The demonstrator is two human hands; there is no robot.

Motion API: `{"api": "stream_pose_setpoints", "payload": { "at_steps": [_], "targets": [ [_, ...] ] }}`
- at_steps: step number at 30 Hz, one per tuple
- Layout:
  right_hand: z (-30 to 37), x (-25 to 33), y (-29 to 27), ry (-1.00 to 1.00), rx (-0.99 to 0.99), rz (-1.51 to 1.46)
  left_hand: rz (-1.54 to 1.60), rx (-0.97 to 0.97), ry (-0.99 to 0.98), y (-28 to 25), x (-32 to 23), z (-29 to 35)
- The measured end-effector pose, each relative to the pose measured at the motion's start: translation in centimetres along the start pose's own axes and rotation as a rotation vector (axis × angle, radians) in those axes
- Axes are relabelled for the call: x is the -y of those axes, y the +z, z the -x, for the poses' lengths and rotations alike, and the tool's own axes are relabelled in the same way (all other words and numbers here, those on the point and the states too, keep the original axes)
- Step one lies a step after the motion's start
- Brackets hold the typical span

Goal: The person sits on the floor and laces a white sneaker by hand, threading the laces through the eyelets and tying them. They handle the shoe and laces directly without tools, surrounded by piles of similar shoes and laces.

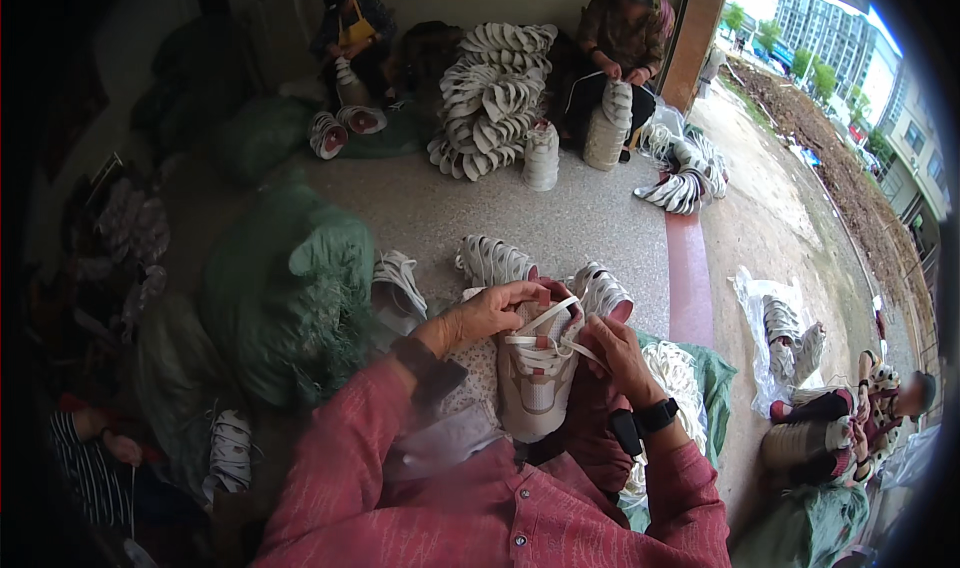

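A beige and white shoe upper (533, 400) rests upright in my lap, its toe toward me and its reddish lining showing at the opening. A flat white shoelace (546, 318) runs through its eyelets and crosses loosely over the tongue. My left hand (482, 318) grips the upper's far left edge, fingers closed by the small reddish tab. On the right side, my right hand (614, 353) pinches the shoelace beside the eyelets. The fingertips of both hands are partly hidden.
Nested uppers (495, 260) stand just beyond my hands. A green sack (290, 288) bulges at left; white laces (672, 373) lie on green sacking at right. Stacked uppers (495, 98) rise at the back between two seated people. Other people sit at lower left and far right.
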State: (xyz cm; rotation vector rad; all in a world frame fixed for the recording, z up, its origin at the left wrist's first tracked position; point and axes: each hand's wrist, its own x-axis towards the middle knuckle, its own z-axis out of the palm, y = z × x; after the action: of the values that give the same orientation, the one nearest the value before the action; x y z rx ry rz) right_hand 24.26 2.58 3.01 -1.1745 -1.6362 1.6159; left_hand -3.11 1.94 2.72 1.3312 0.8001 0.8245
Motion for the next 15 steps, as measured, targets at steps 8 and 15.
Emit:
{"api": "stream_pose_setpoints", "payload": {
  "at_steps": [8, 15],
  "targets": [
    [-1.3, 1.2, 0.5, -0.003, 0.018, 0.039, -0.252, 0.025, 0.043, 0.0, -0.7, -3.9],
    [-0.8, 1.1, 0.1, 0.007, 0.03, 0.043, -0.08, 0.031, -0.058, 1.0, -2.5, -2.7]
  ]
}}
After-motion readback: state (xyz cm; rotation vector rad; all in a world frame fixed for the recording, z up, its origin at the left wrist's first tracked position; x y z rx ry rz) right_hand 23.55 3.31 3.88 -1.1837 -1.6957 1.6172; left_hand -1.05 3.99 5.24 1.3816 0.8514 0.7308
